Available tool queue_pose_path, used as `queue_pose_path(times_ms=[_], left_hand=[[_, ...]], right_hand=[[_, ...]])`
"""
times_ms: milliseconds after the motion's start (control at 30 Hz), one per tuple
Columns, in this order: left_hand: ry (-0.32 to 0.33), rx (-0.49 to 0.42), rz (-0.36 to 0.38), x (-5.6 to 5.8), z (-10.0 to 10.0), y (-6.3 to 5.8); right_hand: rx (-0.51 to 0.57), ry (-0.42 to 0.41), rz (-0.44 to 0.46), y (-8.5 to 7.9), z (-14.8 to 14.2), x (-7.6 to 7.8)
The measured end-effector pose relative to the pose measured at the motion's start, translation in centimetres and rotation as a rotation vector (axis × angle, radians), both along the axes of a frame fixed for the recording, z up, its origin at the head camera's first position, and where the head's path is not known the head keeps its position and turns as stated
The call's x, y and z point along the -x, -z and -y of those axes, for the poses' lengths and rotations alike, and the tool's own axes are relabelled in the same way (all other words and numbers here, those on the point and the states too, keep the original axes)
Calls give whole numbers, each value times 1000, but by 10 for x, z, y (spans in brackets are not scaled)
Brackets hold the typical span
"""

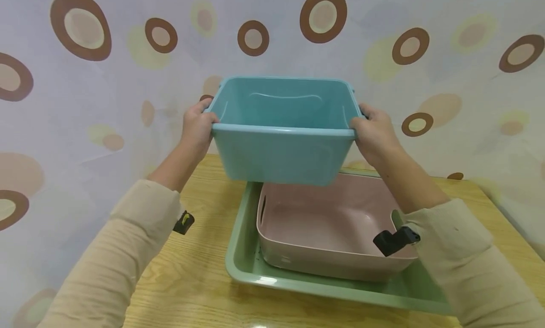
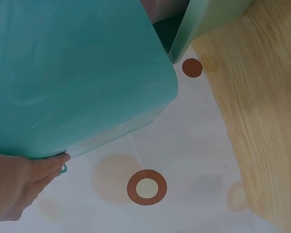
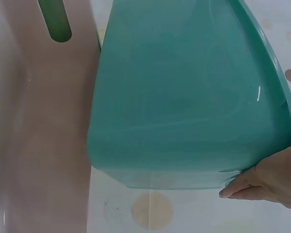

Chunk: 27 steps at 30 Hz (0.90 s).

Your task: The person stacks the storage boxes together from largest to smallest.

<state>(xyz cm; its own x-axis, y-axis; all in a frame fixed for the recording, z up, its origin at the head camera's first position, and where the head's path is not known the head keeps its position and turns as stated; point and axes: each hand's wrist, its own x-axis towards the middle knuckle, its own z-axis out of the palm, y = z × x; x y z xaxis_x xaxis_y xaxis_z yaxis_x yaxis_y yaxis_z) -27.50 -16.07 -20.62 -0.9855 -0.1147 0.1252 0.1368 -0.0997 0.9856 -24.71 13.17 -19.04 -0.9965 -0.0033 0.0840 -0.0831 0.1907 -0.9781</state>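
Both hands hold a light blue plastic bin (image 1: 281,155) by the rims of its two short ends. It is raised above the table, its inside showing in the head view. My left hand (image 1: 197,129) grips the left end, thumb over the rim. On the opposite end my right hand (image 1: 374,131) grips the rim the same way. Below the bin a pink bin (image 1: 323,224) with slots in its ends sits inside a larger green tray (image 1: 251,276). In the wrist views the blue bin (image 2: 77,73) fills much of the picture, with fingers under its rim.
The green tray stands on a wooden table (image 1: 183,271) pushed near a wall (image 1: 276,58) covered in patterned paper. Bare wood shows left of the tray and at its right. Small black devices (image 1: 396,241) are fixed at both sleeve cuffs.
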Motion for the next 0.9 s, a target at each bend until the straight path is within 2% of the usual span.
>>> queue_pose_path(times_ms=[300, 600, 900], left_hand=[[42, -3, 8, -6, -11, 1], [73, 27, -26, -9, -21, 0], [84, 24, -2, -16, -28, 5]], right_hand=[[37, -31, 19, -1, -16, -9], [108, -41, 23, 0, -29, -13], [80, -14, 35, 6, -38, -18]])
